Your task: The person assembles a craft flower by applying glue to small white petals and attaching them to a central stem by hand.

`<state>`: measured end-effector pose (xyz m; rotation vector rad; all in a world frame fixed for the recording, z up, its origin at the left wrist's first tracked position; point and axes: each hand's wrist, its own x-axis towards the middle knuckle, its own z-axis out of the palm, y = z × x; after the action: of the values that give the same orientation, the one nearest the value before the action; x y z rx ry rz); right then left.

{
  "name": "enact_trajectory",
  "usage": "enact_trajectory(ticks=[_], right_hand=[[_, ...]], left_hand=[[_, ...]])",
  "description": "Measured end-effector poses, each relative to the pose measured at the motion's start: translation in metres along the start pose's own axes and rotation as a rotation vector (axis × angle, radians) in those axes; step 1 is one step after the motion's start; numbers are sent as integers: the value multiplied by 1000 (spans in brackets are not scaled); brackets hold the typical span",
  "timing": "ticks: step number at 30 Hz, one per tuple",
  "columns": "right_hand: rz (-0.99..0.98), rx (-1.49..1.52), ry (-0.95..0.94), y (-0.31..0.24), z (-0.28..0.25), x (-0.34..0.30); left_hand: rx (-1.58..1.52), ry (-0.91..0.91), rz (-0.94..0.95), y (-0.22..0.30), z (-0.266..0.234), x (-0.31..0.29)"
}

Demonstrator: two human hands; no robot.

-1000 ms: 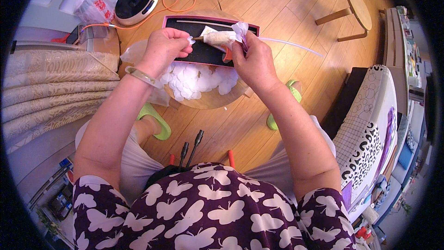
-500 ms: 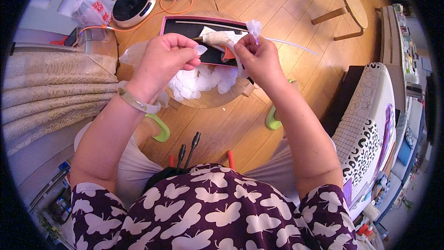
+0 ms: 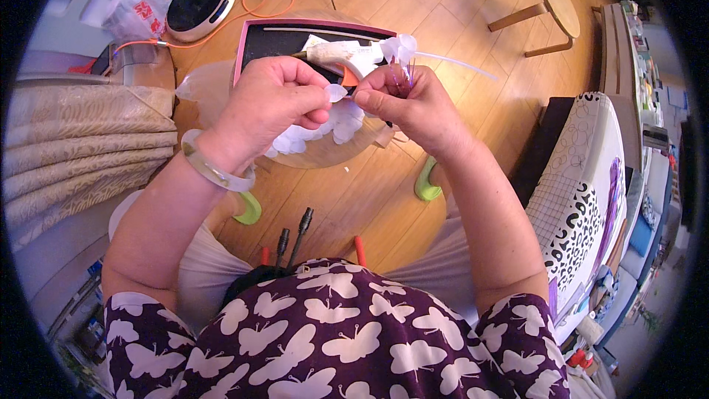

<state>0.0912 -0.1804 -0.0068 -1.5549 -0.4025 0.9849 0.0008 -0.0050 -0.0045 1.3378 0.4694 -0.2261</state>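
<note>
The petal looks smooth, the floor glossy wood.

Warm light brightens the floor beyond the hands — white petals near them almost washed out, fisheye edges curving into black.

Round table, dark tray, white petals

From my remote seat, I have both bare forearms running forward from bent elbows and angling inward. My left hand pinches, thumb and forefinger pressed together, the other fingers curled beneath. My right hand sits near it but apart, thumb pointing across toward the left, fingers folded into a grip.
</note>
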Motion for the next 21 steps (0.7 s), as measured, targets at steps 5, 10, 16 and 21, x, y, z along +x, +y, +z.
enact_trajectory(ticks=[5,10,16,21], right_hand=[[-29,-22,-5,4,-4,1],[-21,-36,19,8,-2,3],[-54,-38,40,7,1,4],[-29,-54,71,13,2,6]], left_hand=[[1,-12,-44,1,2,0],[1,-10,-49,2,3,-1],[2,-10,-45,3,2,-2],[2,-20,-46,2,2,-1]])
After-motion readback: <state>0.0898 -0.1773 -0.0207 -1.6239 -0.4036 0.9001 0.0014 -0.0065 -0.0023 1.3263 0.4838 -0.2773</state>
